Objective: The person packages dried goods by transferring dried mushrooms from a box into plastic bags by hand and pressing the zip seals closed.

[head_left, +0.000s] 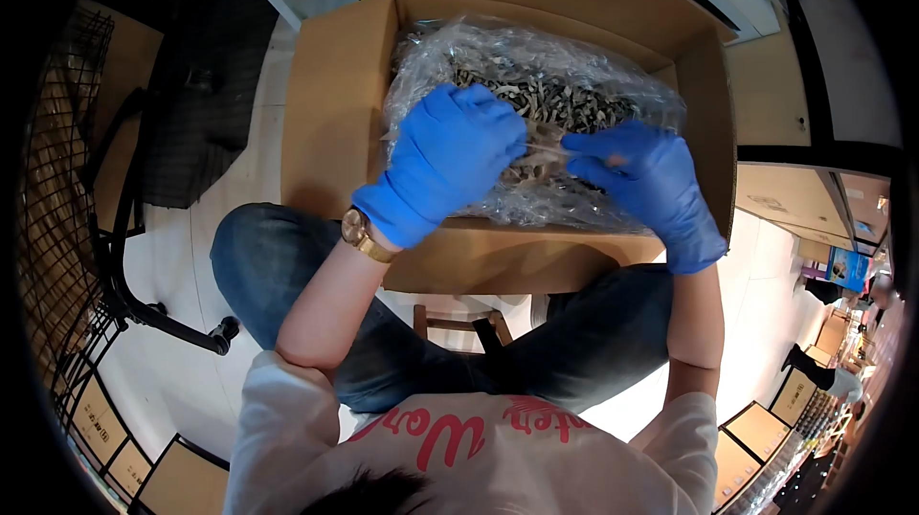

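Observation:
A large open cardboard box [340,113] stands between my knees. Inside it, a clear plastic bag [536,209] lies open around a heap of dark, dried strips [546,99]. My left hand [445,156], in a blue glove, is closed on a small piece of clear plastic [544,146] above the heap. From the other side my right hand [646,180], also gloved in blue, pinches the same plastic between thumb and fingers. The plastic is stretched between both hands, and its exact shape is blurred.
A wheeled black chair [172,319] and wire rack [57,218] stand at the left. A small wooden stool [459,324] is under the box. Cartons [182,481] lie at the lower left and others [756,429] at the lower right. A person's dark-clothed legs [814,369] show far right.

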Demonstrator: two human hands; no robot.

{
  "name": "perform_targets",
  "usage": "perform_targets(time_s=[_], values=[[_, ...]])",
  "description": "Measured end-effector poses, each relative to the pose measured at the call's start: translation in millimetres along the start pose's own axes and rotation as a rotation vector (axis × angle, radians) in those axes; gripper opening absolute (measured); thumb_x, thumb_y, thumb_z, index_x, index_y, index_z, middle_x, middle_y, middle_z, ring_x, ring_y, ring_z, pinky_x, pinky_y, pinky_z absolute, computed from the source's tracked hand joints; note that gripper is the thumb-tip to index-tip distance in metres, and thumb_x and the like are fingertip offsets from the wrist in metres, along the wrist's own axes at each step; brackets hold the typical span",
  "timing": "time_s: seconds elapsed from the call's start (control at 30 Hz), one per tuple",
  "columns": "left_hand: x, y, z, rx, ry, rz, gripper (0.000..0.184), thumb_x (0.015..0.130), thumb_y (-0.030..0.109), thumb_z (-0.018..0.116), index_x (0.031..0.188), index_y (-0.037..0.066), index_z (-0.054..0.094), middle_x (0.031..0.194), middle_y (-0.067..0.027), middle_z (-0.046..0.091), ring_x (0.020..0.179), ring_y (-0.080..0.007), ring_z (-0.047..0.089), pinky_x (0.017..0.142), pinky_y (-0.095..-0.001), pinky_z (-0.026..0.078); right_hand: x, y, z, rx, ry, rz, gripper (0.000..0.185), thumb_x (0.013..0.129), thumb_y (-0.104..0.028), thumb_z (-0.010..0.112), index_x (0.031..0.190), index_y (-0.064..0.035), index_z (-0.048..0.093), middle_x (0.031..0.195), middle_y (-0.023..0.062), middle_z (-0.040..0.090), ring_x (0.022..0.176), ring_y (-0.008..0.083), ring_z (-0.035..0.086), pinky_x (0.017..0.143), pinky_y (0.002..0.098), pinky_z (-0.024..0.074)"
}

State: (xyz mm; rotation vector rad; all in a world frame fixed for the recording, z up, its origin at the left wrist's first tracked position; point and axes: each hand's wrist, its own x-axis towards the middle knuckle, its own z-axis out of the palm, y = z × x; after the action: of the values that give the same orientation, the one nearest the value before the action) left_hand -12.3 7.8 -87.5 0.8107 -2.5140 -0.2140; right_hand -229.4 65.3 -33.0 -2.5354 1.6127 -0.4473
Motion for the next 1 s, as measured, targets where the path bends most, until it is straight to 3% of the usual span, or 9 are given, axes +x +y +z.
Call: perform_targets(time_s=[0.27, 0.53, 0.6, 0.7, 0.8, 1.0], values=[[2.3, -4.6, -2.9, -0.059, 0.062, -0.008, 0.010, 0.075, 0.025, 0.070, 0.076, 0.018, 0.064, 0.080, 0.0040, 0.063, 0.077, -0.0185, 0.059, 0.069, -0.0316, 0.046, -1.0, -2.2, 0.1, -0.003, -0.012, -0.004, 0.021, 0.078, -0.025, 0.071, 0.098, -0.0197, 0.070, 0.068, 0.0059, 0.063, 0.061, 0.0239, 0.062, 0.055, 0.0343, 0.0503], [-2.3, -15.1, 3.9, -0.065, 0.037, -0.059, 0.012, 0.076, 0.026, 0.070, 0.073, 0.017, 0.061, 0.075, 0.0010, 0.060, 0.075, -0.0181, 0.059, 0.069, -0.0327, 0.046, -12.7, 32.1, -18.1, 0.207, -0.097, 0.266, 0.024, 0.076, -0.022, 0.072, 0.100, -0.0164, 0.072, 0.070, 0.0092, 0.065, 0.066, 0.0227, 0.064, 0.061, 0.0342, 0.0519], [-3.6, -3.9, 14.0, -0.018, 0.007, -0.039, 0.013, 0.075, 0.026, 0.070, 0.072, 0.016, 0.060, 0.075, 0.0006, 0.059, 0.076, -0.0184, 0.058, 0.070, -0.0329, 0.046, -4.3, 16.6, -0.8, -0.097, -0.024, 0.016, 0.012, 0.077, -0.018, 0.068, 0.088, -0.0149, 0.070, 0.071, 0.0063, 0.064, 0.070, 0.0213, 0.064, 0.060, 0.0345, 0.0521], [-2.0, 9.3, 19.3, 0.029, 0.031, 0.060, 0.012, 0.074, 0.025, 0.070, 0.075, 0.016, 0.061, 0.081, 0.0009, 0.060, 0.079, -0.0199, 0.058, 0.069, -0.0328, 0.047, 0.5, -6.1, 30.8, -0.247, -0.076, -0.116, 0.003, 0.075, -0.015, 0.065, 0.077, -0.0143, 0.062, 0.070, 0.0031, 0.060, 0.070, 0.0204, 0.062, 0.056, 0.0341, 0.0513], [0.0, 2.3, 14.9, -0.105, 0.036, 0.046, 0.013, 0.073, 0.025, 0.071, 0.076, 0.016, 0.063, 0.082, 0.0017, 0.060, 0.077, -0.0199, 0.057, 0.068, -0.0326, 0.047, 0.7, -4.2, 34.0, -0.224, -0.016, -0.138, 0.007, 0.073, -0.015, 0.064, 0.074, -0.0142, 0.057, 0.068, 0.0012, 0.055, 0.066, 0.0197, 0.060, 0.051, 0.0326, 0.0499], [-0.8, 0.5, 7.2, -0.083, 0.028, 0.047, 0.013, 0.071, 0.028, 0.072, 0.075, 0.017, 0.065, 0.079, 0.0034, 0.060, 0.075, -0.0187, 0.057, 0.066, -0.0318, 0.047, 3.8, -11.4, 27.2, -0.107, 0.093, -0.143, 0.008, 0.072, -0.015, 0.064, 0.076, -0.0143, 0.057, 0.070, 0.0007, 0.055, 0.067, 0.0185, 0.059, 0.050, 0.0317, 0.0500]])
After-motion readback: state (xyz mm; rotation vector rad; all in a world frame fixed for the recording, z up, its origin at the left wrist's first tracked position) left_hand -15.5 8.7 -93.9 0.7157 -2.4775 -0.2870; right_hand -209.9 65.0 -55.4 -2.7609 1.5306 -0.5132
